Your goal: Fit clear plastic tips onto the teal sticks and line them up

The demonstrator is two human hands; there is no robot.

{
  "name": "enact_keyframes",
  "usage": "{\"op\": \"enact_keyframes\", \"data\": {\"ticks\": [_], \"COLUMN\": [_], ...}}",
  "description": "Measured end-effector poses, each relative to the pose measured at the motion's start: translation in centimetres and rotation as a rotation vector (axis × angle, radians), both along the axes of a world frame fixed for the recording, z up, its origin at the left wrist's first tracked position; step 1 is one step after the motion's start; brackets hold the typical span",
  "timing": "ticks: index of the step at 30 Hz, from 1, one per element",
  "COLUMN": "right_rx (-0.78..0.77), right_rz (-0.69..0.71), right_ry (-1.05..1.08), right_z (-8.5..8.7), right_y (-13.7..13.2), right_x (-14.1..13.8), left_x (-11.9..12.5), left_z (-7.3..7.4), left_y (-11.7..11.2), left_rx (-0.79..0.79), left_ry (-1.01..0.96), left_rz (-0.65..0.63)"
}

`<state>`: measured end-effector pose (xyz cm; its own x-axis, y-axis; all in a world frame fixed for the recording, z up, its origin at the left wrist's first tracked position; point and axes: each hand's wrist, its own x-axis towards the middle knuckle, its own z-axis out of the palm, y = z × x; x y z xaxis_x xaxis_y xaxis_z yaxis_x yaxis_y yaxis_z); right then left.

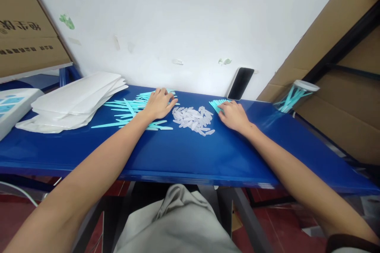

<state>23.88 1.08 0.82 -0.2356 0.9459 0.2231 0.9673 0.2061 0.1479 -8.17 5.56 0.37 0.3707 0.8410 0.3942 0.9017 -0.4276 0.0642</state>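
Note:
My left hand (160, 103) lies over a loose pile of slim turquoise plastic sticks (124, 104) that look like eyebrow razors. Its fingers are bent and apart, with the thumb stretched to the right; no stick shows gripped in it. Between my hands is a heap of small translucent plastic caps (192, 118). My right hand (234, 114) rests at a neat row of the same turquoise sticks (214, 105), its fingers lying on their near right side. The undersides of both hands are hidden.
A phone (241, 83) leans against the wall behind the blue table (190, 158). To the right, a clear tub (305, 86) holds turquoise sticks. White flat packets (80, 97) are stacked at left, beside a white tray (20, 102). Cardboard (335, 118) stands along the right edge.

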Motion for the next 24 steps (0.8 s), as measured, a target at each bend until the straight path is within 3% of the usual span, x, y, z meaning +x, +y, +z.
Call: {"op": "enact_keyframes", "data": {"ticks": [13, 19, 24], "right_rx": [0.002, -0.047, -0.046], "right_rz": [-0.058, -0.016, 0.025], "right_ry": [0.014, 0.05, 0.103], "right_z": [0.2, 0.4, 0.3], "right_y": [0.0, 0.3, 0.6], "right_x": [0.5, 1.2, 2.4], "left_x": [-0.2, -0.5, -0.5], "left_z": [-0.2, -0.3, -0.5], "left_y": [0.1, 0.3, 0.5], "left_rx": [-0.034, -0.186, -0.177], "left_ry": [0.002, 0.092, 0.124], "left_rz": [0.004, 0.024, 0.017]}}
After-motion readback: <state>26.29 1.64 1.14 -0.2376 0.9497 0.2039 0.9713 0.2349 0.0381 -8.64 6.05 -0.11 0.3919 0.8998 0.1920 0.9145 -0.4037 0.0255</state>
